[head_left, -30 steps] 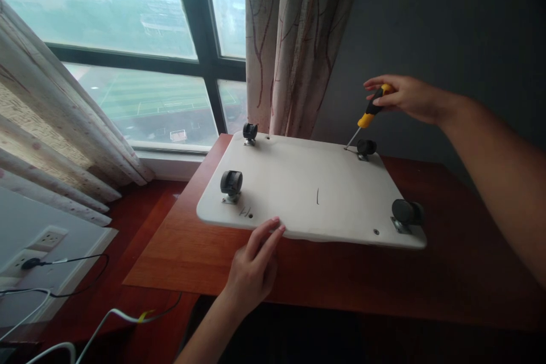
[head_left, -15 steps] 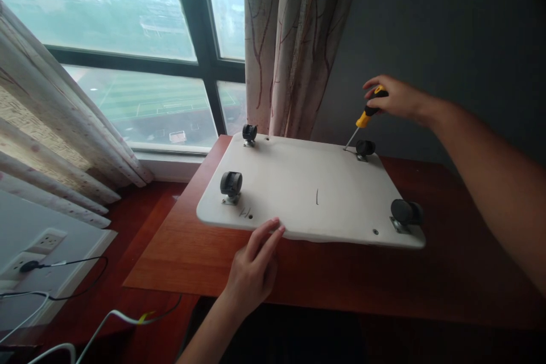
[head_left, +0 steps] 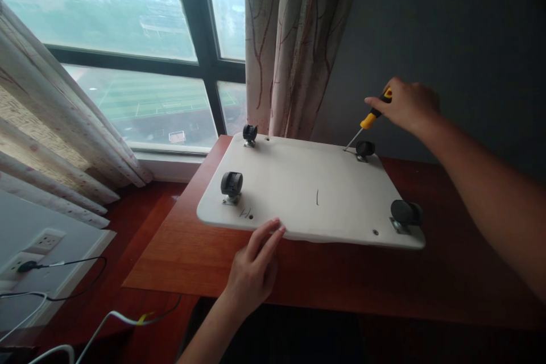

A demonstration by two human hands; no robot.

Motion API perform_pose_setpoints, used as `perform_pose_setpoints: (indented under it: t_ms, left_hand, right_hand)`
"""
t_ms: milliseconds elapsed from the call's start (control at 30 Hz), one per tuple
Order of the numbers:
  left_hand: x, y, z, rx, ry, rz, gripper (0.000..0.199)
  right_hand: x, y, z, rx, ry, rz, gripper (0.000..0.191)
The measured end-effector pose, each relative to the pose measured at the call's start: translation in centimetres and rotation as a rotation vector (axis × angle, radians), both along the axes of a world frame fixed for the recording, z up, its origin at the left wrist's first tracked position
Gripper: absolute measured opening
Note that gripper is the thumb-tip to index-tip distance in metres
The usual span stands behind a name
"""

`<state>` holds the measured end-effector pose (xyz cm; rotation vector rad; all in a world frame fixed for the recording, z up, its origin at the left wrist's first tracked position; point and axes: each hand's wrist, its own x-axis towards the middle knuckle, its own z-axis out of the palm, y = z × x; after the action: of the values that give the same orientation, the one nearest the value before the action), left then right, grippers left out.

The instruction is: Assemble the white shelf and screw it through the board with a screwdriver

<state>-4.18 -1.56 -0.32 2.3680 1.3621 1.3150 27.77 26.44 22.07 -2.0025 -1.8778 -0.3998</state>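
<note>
A white board (head_left: 290, 182) with rounded corners lies wheels-up before me. Black casters stand at its corners: far left (head_left: 249, 135), near left (head_left: 231, 186), far right (head_left: 365, 150) and near right (head_left: 405, 215). My right hand (head_left: 407, 103) grips the black and yellow handle of a screwdriver (head_left: 367, 120). The screwdriver leans to the right, its tip at a hole in the far edge beside the far right caster. My left hand (head_left: 257, 264) rests its outstretched fingertips on the board's near edge and holds nothing.
Beneath the board is a reddish-brown wooden table (head_left: 170, 261). Behind stand a window (head_left: 149, 96), a patterned curtain (head_left: 290, 40) and a dark grey wall (head_left: 447, 23). At the lower left are a wall socket (head_left: 46, 242) and white cables (head_left: 113, 314).
My right hand has turned and shifted slightly right, tilting the screwdriver's handle further over while its tip stays at the same hole. My left hand has not visibly moved.
</note>
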Motion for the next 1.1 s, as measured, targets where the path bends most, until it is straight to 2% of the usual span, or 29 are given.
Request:
perform_pose_setpoints:
  t_ms: [100, 167, 233, 300, 367, 467, 500, 567, 633, 700, 767, 933, 1100]
  left_hand:
    - [0.0, 0.0, 0.1, 0.002, -0.002, -0.001, 0.061]
    - [0.0, 0.0, 0.1, 0.005, -0.003, -0.002, 0.062]
    - [0.0, 0.0, 0.0, 0.004, -0.002, -0.003, 0.062]
    - [0.0, 0.0, 0.0, 0.003, -0.003, -0.004, 0.062]
    - [0.0, 0.0, 0.0, 0.003, -0.006, -0.008, 0.062]
    - [0.0, 0.0, 0.0, 0.002, -0.006, -0.009, 0.063]
    - [0.0, 0.0, 0.0, 0.001, -0.005, -0.009, 0.063]
    - [0.0, 0.0, 0.0, -0.002, -0.006, -0.011, 0.064]
    - [-0.1, 0.0, 0.0, -0.007, -0.01, -0.013, 0.065]
    - [-0.1, 0.0, 0.0, -0.013, -0.012, -0.013, 0.065]
    - [-0.1, 0.0, 0.0, -0.015, -0.011, -0.013, 0.065]
    - [-0.1, 0.0, -0.1, -0.009, -0.012, -0.021, 0.066]
    - [-0.1, 0.0, -0.1, -0.016, -0.008, -0.023, 0.065]
  right_hand:
    - [0.5, 0.5, 0.1, -0.104, 0.211, 0.223, 0.039]
    - [1.0, 1.0, 0.4, -0.187, 0.33, 0.388, 0.039]
    - [1.3, 1.1, 0.6, -0.188, 0.332, 0.439, 0.04]
    - [1.2, 0.9, 0.7, -0.1, 0.226, 0.348, 0.04]
    - [0.8, 0.5, 0.7, -0.019, 0.075, 0.179, 0.039]
    - [0.2, 0.1, 0.4, 0.006, -0.021, 0.032, 0.044]
    - [0.1, 0.1, 0.4, -0.009, 0.001, 0.04, 0.043]
    - [0.3, 0.5, 0.3, -0.077, 0.125, 0.143, 0.041]
    - [0.9, 1.1, 0.3, -0.172, 0.271, 0.272, 0.045]
    - [1.4, 1.5, 0.4, -0.211, 0.345, 0.324, 0.047]
    - [1.7, 1.7, 0.5, -0.163, 0.318, 0.278, 0.046]
    - [0.8, 1.0, 0.7, 0.022, 0.052, 0.132, 0.046]
    - [-0.5, 0.5, 0.7, 0.022, -0.003, 0.098, 0.05]
